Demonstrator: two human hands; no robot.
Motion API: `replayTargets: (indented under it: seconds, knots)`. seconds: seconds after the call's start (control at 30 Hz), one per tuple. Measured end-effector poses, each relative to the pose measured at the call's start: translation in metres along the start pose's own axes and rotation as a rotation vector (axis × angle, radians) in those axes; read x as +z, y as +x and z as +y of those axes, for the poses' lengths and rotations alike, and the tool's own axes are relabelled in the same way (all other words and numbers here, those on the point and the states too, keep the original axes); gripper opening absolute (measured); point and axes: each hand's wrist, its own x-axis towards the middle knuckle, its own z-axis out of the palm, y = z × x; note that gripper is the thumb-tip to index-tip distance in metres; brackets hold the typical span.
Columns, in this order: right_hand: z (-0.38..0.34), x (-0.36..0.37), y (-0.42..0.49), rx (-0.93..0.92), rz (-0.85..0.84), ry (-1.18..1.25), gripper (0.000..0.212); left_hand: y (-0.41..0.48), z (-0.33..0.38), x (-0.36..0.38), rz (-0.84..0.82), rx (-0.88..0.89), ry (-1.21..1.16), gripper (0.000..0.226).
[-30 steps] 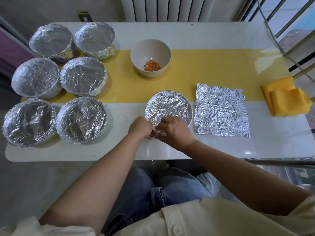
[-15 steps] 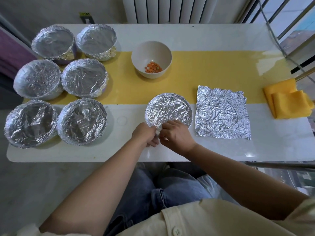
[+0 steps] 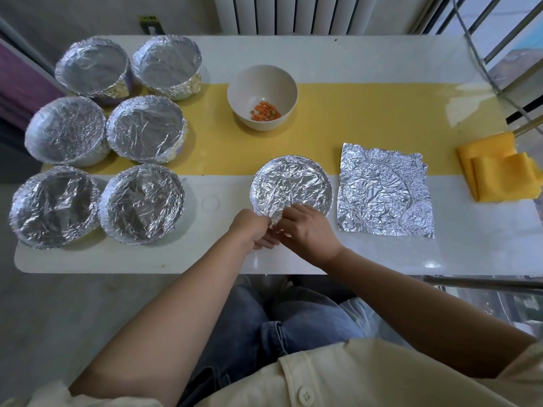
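Note:
A foil-covered round dish [image 3: 291, 183] sits near the table's front middle. Both hands meet at its near rim. My left hand [image 3: 252, 230] pinches the foil edge from the left. From the right, my right hand [image 3: 308, 230] pinches the same edge with curled fingers. A small fold of foil stands up between the fingertips. To the right of the dish lies a flat crumpled foil sheet [image 3: 385, 195] with a round imprint in it.
Several foil-covered bowls [image 3: 141, 201] crowd the table's left side. A beige bowl [image 3: 262, 96] with diced carrot stands behind the dish on the yellow stripe. A folded yellow cloth [image 3: 499, 171] lies at the right edge. The white table [image 3: 382, 254] ends just before my lap.
Both hands stay at the dish's near rim, shifting slightly. The foil edge between the fingers is lifted and folded a little more.

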Motion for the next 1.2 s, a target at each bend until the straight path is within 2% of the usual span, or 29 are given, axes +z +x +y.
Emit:
replayTargets:
  seconds: [0.1,0.23,0.3,0.4,0.57,0.77,0.87,1.2]
  knots:
    - [0.008,-0.004,-0.008,0.061,-0.044,-0.021,0.023,0.001,0.003,-0.006,0.002,0.002,0.002,0.027]
    - [0.01,-0.003,-0.008,0.043,-0.033,-0.027,0.013,-0.001,0.0,-0.008,0.021,0.018,-0.007,0.031]
    - [0.009,0.0,-0.006,0.031,-0.016,-0.019,0.017,-0.004,-0.003,-0.007,0.052,0.019,-0.024,0.038]
    - [0.009,0.002,-0.006,0.02,0.0,-0.015,0.017,-0.008,-0.007,0.001,-0.003,-0.032,-0.068,0.052]
    - [0.009,0.0,-0.005,-0.017,0.006,-0.007,0.019,-0.006,-0.006,0.013,0.018,-0.003,-0.2,0.023]
    - [0.007,0.005,-0.001,-0.017,0.03,0.003,0.02,-0.002,-0.008,0.009,0.043,-0.016,-0.222,0.028]
    - [0.007,0.005,-0.002,-0.007,0.014,0.001,0.021,0.004,-0.009,0.011,0.127,0.044,-0.223,0.032]
    - [0.0,0.007,0.004,0.055,0.015,0.015,0.018,0.016,-0.005,0.002,0.199,0.138,-0.056,0.032]
